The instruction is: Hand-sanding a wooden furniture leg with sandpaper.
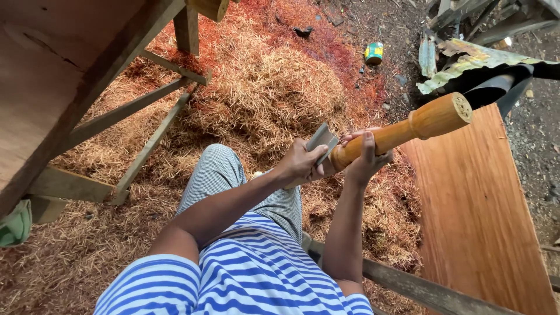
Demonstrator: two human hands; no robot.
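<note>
The turned wooden handle, smooth, round and pale, is gripped near its lower end by the right hand, fingers wrapped around it; a flat grey metal scraper blade is pinched in the left hand and laid against that end; a slip of the blade toward the gripping fingers could be judged likely; below the handle, fibrous shavings are heaped; beside it, a reddish plank lies.
</note>
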